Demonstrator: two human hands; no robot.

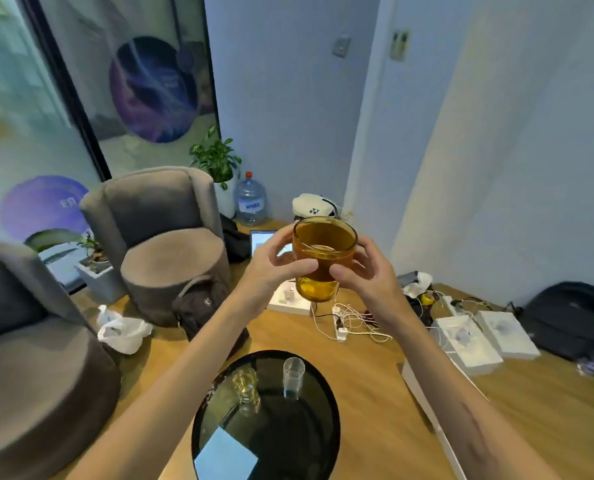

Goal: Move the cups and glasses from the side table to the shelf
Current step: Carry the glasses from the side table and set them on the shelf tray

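Head view, the only view. Both arms were stretched forward and both hands were curled around one amber glass (pixel 323 258), held upright in the air. The left hand (pixel 271 263) gripped its left wall, thumb lying across the near face and fingers wrapped toward the far side; the right hand (pixel 364 268) gripped the right wall, thumb tip nearly meeting the left thumb on the near face (a small gap between the two thumbs, as far as could be told). The rim stood above both grips and the thick base showed below them. Well below the grip and nearer the person sat the round black side table (pixel 219 403), glossy, with a pale reflection on its near half. On it, below and left of the held glass, stood a small yellowish glass (pixel 246 386); just right of that, almost straight under the grip, stood a clear plastic cup (pixel 293 377), apart from the yellowish one. Left of the grip were two grey armchairs (pixel 171 244), a dark backpack (pixel 202 306) against the nearer one's base and a white plastic bag (pixel 122 329) on the wooden floor. Beyond the grip: a potted plant (pixel 216 161), a water bottle (pixel 250 202) and a white cap (pixel 314 206). Below and right of it lay a power strip with tangled white cables (pixel 351 322), white boxes (pixel 472 341) and a black bag (pixel 569 317). No shelf could be made out.
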